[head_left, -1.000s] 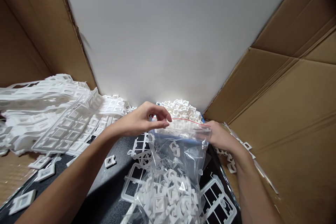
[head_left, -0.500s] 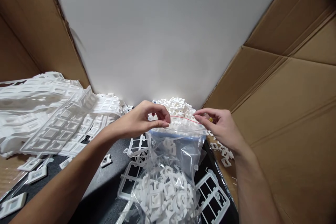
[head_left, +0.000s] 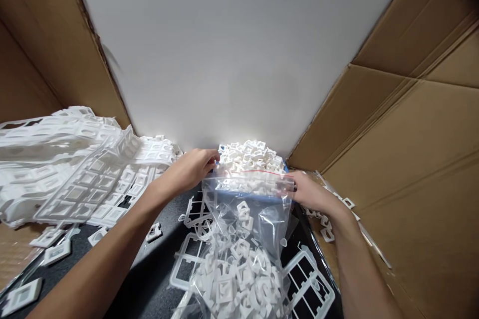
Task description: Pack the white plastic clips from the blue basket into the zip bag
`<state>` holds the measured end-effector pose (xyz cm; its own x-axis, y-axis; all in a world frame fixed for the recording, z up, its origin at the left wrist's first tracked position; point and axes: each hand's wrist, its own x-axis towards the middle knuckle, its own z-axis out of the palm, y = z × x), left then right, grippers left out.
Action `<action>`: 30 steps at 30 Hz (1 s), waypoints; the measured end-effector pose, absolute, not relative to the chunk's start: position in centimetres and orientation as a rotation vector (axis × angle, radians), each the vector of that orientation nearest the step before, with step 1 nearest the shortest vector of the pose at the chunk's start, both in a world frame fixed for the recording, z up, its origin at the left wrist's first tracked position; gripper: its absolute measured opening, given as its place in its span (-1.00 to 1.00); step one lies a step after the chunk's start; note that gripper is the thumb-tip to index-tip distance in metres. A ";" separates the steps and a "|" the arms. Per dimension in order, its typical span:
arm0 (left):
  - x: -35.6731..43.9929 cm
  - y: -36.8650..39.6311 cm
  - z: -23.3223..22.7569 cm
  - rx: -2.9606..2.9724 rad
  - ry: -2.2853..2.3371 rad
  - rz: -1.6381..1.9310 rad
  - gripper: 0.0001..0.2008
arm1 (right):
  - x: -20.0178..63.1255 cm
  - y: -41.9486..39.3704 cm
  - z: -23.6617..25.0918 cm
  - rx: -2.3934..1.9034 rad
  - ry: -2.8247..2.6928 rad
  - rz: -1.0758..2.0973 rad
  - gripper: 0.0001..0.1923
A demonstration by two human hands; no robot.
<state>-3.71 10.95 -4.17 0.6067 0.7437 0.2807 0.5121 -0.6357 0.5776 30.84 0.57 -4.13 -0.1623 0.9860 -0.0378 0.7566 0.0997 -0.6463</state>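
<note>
A clear zip bag (head_left: 271,222) with a red line along its mouth lies in front of me, its lower part full of small white plastic pieces (head_left: 239,279). Its mouth overlaps the front of a blue tray (head_left: 286,165) heaped with more white pieces (head_left: 254,154). At the tray's left side, my left hand (head_left: 196,167) is closed, fingers curled around the edge beside the bag's corner. My right hand (head_left: 309,192) is at the right end of the bag's mouth, by the tray's right side. Its fingers are mostly hidden behind the bag film.
White moulded sheets (head_left: 86,174) are piled at the left. Empty white frames (head_left: 310,279) lie on the dark surface beside the bag, with loose pieces (head_left: 22,296) at the near left. Cardboard walls (head_left: 419,159) and a white panel (head_left: 239,50) enclose the area.
Both hands have left the red zip line of the bag. My left hand has moved left to the tray's edge; my right hand has dropped lower beside the bag. The bag's mouth hangs lower.
</note>
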 end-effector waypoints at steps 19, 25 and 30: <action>-2.4 10.5 -5.5 2.515 0.887 0.573 -0.82 | 32.0 -1.6 -0.6 -1.636 -1.731 0.332 -0.65; -2.1 10.1 -5.9 2.555 0.928 0.562 -0.76 | 28.5 -2.1 0.3 -1.458 -1.702 0.436 -0.69; -2.1 10.2 -5.8 2.530 0.895 0.562 -0.76 | 25.3 -1.6 -0.4 -1.454 -1.899 0.213 -0.76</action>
<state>-2.12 10.15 -5.77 0.7145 0.6586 0.2363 0.4988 -0.7163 0.4880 25.34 -1.63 -0.42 -0.1008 0.8924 0.4398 0.7727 0.3487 -0.5305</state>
